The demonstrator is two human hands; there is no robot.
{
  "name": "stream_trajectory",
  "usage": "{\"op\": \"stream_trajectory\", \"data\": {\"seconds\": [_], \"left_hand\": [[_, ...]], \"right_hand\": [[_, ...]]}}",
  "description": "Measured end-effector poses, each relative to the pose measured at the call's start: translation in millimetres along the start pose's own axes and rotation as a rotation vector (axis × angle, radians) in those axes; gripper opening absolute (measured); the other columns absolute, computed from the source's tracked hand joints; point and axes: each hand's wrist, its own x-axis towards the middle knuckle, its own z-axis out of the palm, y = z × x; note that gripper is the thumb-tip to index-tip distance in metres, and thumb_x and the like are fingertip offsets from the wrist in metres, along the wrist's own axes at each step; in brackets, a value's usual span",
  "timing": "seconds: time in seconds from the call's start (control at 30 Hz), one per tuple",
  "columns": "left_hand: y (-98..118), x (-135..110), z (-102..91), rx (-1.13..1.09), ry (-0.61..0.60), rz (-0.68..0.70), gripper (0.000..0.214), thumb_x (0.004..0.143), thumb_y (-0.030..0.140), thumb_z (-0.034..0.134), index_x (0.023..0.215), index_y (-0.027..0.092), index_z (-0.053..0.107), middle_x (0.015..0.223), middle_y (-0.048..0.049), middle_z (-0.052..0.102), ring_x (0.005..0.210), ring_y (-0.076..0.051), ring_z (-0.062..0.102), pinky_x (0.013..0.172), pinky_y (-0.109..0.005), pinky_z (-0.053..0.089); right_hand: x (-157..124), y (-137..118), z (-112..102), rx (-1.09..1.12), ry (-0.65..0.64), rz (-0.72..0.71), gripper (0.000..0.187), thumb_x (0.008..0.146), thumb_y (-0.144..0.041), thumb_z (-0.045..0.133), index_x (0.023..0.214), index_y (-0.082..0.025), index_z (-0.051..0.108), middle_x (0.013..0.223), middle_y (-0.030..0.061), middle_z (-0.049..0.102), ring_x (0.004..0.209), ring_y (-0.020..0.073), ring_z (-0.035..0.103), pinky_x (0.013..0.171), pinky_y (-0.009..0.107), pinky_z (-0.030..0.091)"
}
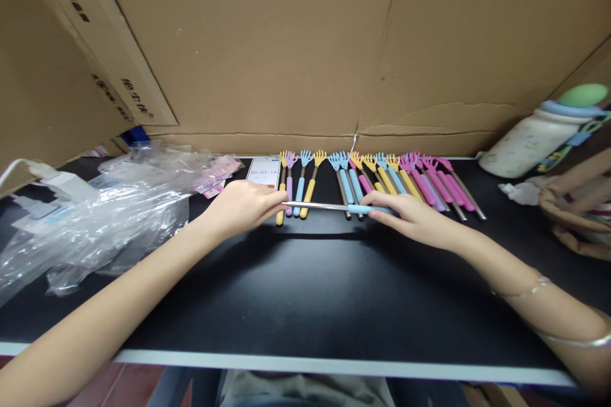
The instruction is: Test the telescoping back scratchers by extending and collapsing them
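1. Far left: white plug (76, 187), beside a heap of clear plastic bags (119, 203).
2. Left hand (245, 203): fingers closed, pinching the bare metal end of the blue-handled rod (317, 206).
3. Phone (263, 168) just beyond left hand, timer on screen.
4. Four back scratchers (299, 194) in a small group, claws to far side: yellow, purple, blue, yellow.
5. Blue-handled rod: center, level between both hands, over near ends of some scratchers; tips hidden by fingers.
6. Right hand (405, 213): gripping the blue handle, fingers bent round it.
7. Bigger scratcher row (420, 184) beyond right hand: blue, yellow, pink, purple handles.
8. Far right: tilted bottle (529, 140), green top; crumpled white tissue (520, 192) nearer; brown bag (568, 222) nearest.
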Motion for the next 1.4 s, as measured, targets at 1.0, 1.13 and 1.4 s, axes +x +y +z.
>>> {"op": "stream_trajectory", "data": {"seconds": [1.0,1.13,1.4], "left_hand": [[30,2,-2.5,0.021,-0.174,-0.009,0.026,0.094,0.031,0.033,0.078,0.018,0.048,0.055,0.0015,0.056,0.043,-0.011,0.048,0.042,-0.021,0.020],[34,4,-6.3,0.010,-0.292,-0.066,0.022,0.093,0.033,0.036,0.085,0.019,0.050,0.059,0.0007,0.059,0.045,-0.012,0.050,0.042,-0.020,0.022],[40,4,-7.8,-0.037,-0.298,-0.064,0.026,0.094,0.033,0.032,0.085,0.019,0.052,0.058,0.0009,0.057,0.045,-0.012,0.050,0.042,-0.019,0.027]], "right_hand": [[1,-16,16,-0.208,0.116,0.021,0.035,0.089,-0.049,0.037,0.090,-0.023,0.060,0.062,-0.0012,0.059,0.055,0.0118,0.053,0.057,0.021,0.033],[-1,-18,23,-0.323,0.192,-0.026,0.034,0.090,-0.048,0.037,0.090,-0.023,0.060,0.061,-0.0014,0.061,0.051,0.0112,0.053,0.053,0.020,0.031],[-2,-21,32,-0.361,0.289,-0.075,0.022,0.087,-0.042,0.047,0.091,-0.024,0.059,0.068,-0.0034,0.066,0.055,0.0093,0.057,0.052,0.019,0.032]]}}
